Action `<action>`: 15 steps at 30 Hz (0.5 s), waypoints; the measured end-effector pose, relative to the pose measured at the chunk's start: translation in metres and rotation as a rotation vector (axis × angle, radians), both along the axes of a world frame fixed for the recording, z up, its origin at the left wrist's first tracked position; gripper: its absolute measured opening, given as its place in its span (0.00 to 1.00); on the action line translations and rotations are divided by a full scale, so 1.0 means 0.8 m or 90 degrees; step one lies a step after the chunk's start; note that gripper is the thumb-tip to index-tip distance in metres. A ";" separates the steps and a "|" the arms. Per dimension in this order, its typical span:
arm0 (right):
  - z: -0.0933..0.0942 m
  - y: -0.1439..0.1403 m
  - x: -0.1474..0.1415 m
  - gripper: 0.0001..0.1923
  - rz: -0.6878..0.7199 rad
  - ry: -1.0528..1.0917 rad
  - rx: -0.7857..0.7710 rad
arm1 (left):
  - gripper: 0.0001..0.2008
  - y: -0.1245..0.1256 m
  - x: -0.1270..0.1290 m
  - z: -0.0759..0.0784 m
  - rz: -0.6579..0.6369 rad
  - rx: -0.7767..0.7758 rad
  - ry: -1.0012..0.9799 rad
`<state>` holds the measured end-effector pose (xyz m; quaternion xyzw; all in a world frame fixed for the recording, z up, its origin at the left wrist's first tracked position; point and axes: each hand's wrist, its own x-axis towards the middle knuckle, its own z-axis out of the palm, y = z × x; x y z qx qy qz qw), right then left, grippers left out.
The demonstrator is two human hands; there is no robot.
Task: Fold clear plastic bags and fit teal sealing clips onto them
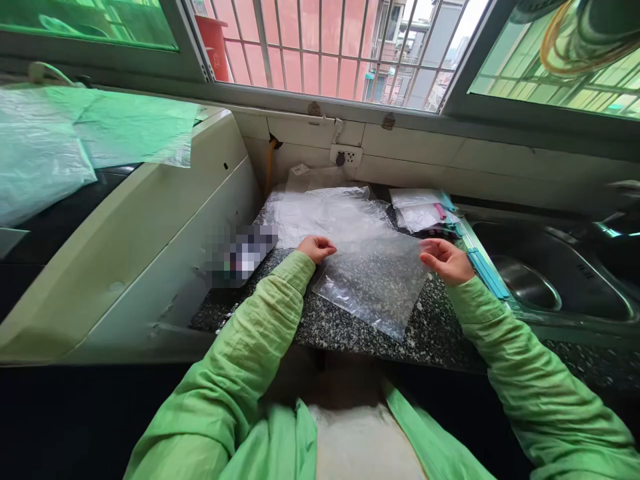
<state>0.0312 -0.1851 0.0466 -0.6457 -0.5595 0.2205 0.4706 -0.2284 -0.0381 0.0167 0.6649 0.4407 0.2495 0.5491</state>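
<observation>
While both hands pinch its top corners, the clear plastic bag (373, 283) lies on the counter (440, 333).

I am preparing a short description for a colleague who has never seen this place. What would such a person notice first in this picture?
First come the bright green sleeves low in the picture, with the left hand and right hand pinching the far corners of a clear plastic bag on the speckled counter. Behind it lies a pile of more clear bags, and a steel sink lies to the right. Above, the barred window shows a pink wall outside.
</observation>
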 end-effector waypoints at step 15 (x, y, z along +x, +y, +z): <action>-0.060 -0.009 0.010 0.13 0.057 -0.118 -0.131 | 0.03 0.014 -0.018 -0.030 -0.110 0.197 -0.013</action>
